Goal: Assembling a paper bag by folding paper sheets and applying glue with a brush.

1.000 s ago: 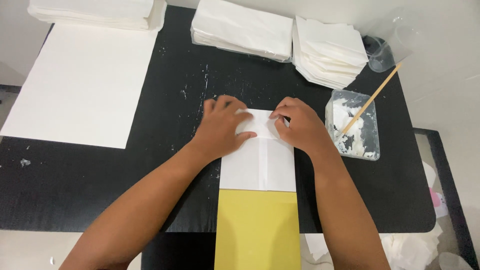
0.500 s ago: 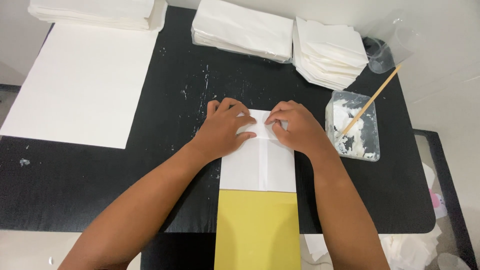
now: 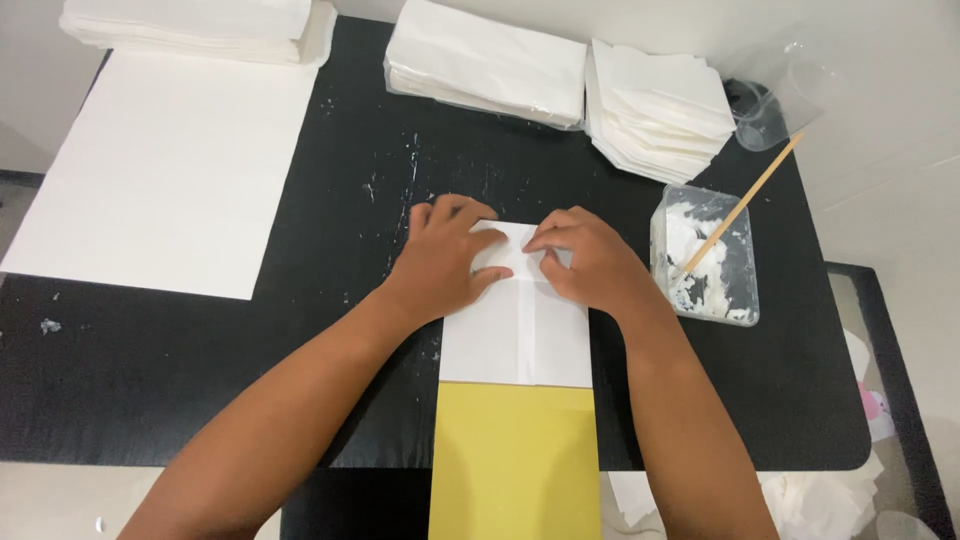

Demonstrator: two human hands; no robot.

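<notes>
Black bench (image 3: 250, 390): left hand (image 3: 445, 262) and right hand (image 3: 590, 262), fingers pressed flat, hold down the folded white paper (image 3: 515, 335) beside the paste tub (image 3: 705, 255).

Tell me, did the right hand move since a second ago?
Yes. The right hand slid left along the white paper, away from the glue tub, closer to the left hand.

Two hands, left (image 3: 445, 262) and right (image 3: 590, 262); three paper stacks (image 3: 490, 65); one glue tub (image 3: 705, 255); one stick (image 3: 745, 200); one cup (image 3: 775, 95).
</notes>
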